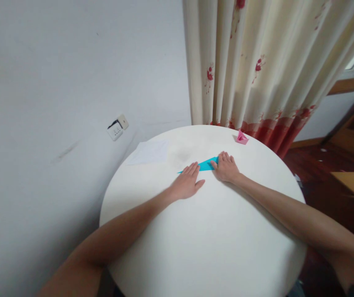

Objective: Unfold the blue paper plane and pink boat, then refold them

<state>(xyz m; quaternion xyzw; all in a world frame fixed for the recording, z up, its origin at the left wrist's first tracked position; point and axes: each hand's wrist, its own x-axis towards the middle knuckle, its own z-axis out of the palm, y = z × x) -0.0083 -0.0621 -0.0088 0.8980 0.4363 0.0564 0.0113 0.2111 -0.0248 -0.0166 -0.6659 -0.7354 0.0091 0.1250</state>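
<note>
A folded piece of blue paper [206, 165] lies flat on the white round table [207, 231], narrowing to a thin point on its left. My left hand [186, 181] rests palm down across the left part of the paper, fingers stretched out and thumb apart. Over the paper's right end lies my right hand [226, 167], also flat, with its fingers extended and its thumb on the blue surface. Both hands press on the paper without gripping it, and they hide parts of its outline.
A small pink folded-paper piece [241, 138] stands near the table's far right edge. White sheets [149, 152] lie at the far left. Behind are a wall with a socket [115, 131] and a long flowered curtain [251, 66]. A wooden surface [350, 183] is off to the right.
</note>
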